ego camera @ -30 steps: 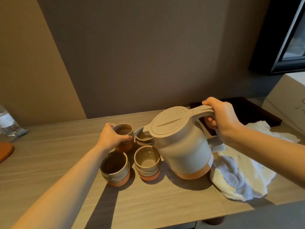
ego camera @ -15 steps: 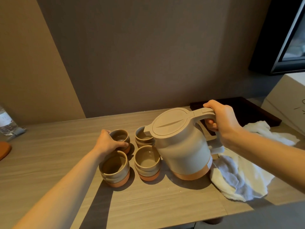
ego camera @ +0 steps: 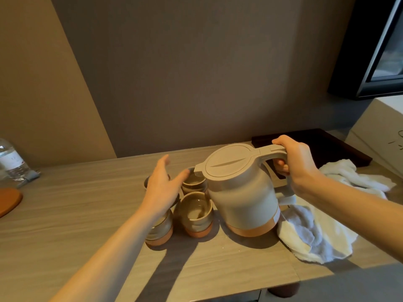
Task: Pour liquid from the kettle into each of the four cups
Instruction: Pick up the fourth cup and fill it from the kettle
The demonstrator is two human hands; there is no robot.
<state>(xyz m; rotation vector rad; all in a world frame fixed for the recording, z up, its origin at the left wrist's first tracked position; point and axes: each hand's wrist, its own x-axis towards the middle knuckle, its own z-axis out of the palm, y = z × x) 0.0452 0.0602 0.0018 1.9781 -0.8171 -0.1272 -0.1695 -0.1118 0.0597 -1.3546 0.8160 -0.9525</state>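
Note:
A beige kettle (ego camera: 242, 192) with an orange base band stands on the wooden table (ego camera: 72, 214), its spout over the back right cup (ego camera: 194, 184). My right hand (ego camera: 294, 162) grips its handle. Four grey cups with orange bases cluster left of the kettle. The front right cup (ego camera: 197, 214) shows its inside. The front left cup (ego camera: 160, 229) and the back left cup (ego camera: 146, 182) are largely hidden by my left hand (ego camera: 162, 188), which hovers over them with fingers spread and holds nothing.
A white towel (ego camera: 316, 232) lies crumpled right of the kettle. Behind it sits a dark tray (ego camera: 340, 144), with a white box (ego camera: 379, 136) at the far right. A water bottle (ego camera: 12, 162) and an orange coaster (ego camera: 8, 201) are at the left edge.
My left hand let go of the back left cup, which now stands on the table, and lifted with fingers spread. The kettle stays in my right hand, barely moved.

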